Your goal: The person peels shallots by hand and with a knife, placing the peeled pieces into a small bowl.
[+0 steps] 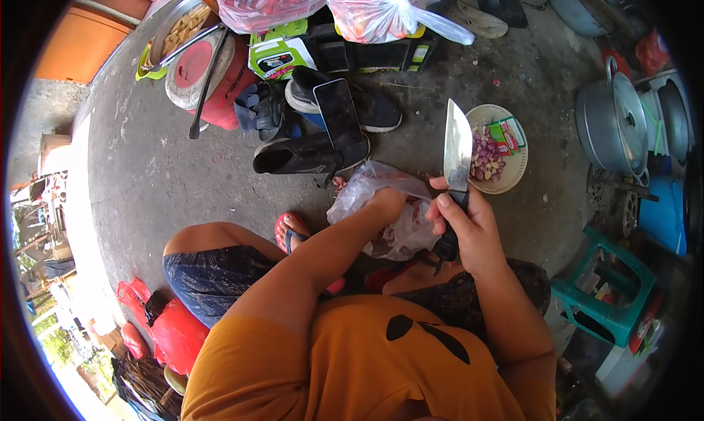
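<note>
My right hand (472,225) grips the black handle of a kitchen knife (457,146), its broad steel blade pointing up and away from me. My left hand (389,202) reaches into a translucent plastic bag (355,192) on the floor between my feet. Its fingers are hidden in the bag, so what they touch cannot be seen. Some pinkish scraps (340,183) lie at the bag's far left edge. Just beyond the knife stands a cream plastic bowl (517,170), with peeled shallots (484,154), pale cloves and green-and-red sachets (507,136) inside.
Shoes (308,156) stand ahead, a smartphone (338,113) leaning on them. Behind are a red-and-white container (192,74), a black crate (374,52) and filled plastic bags (368,8). To the right are a lidded metal pot (605,124) and a green plastic stool (621,261). Red bags (179,333) lie left.
</note>
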A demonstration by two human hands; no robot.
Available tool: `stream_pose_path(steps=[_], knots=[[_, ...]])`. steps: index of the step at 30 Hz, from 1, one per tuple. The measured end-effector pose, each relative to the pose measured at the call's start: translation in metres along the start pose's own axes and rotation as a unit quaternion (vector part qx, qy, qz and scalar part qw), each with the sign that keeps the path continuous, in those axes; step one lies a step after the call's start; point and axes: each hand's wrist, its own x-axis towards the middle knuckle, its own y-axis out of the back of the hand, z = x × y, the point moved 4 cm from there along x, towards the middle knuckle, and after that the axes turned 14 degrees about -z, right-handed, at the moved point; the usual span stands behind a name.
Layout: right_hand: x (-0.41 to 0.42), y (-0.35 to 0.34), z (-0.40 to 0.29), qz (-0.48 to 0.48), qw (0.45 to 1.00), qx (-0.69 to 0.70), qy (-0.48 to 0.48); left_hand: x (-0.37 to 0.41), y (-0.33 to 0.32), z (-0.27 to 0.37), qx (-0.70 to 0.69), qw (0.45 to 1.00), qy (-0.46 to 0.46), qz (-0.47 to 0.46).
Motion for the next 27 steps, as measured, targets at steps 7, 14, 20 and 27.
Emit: stream_pose_path(steps=[7,14,20,27], knots=[[-0.006,0.010,0.013,0.026,0.997,-0.071,-0.029,0.046,-0.035,0.008,0.085,0.992,-0.084,-0.042],[-0.004,0.008,0.019,-0.002,0.994,-0.094,-0.055,0.032,-0.042,0.008,0.150,0.980,-0.121,-0.047],[-0.004,0.009,0.018,0.009,0.994,-0.102,-0.032,0.032,-0.047,-0.003,0.036,0.996,-0.071,-0.046],[-0.005,0.005,0.015,-0.004,0.989,-0.148,-0.030,0.014,-0.041,-0.014,0.060,0.997,0.012,-0.052]])
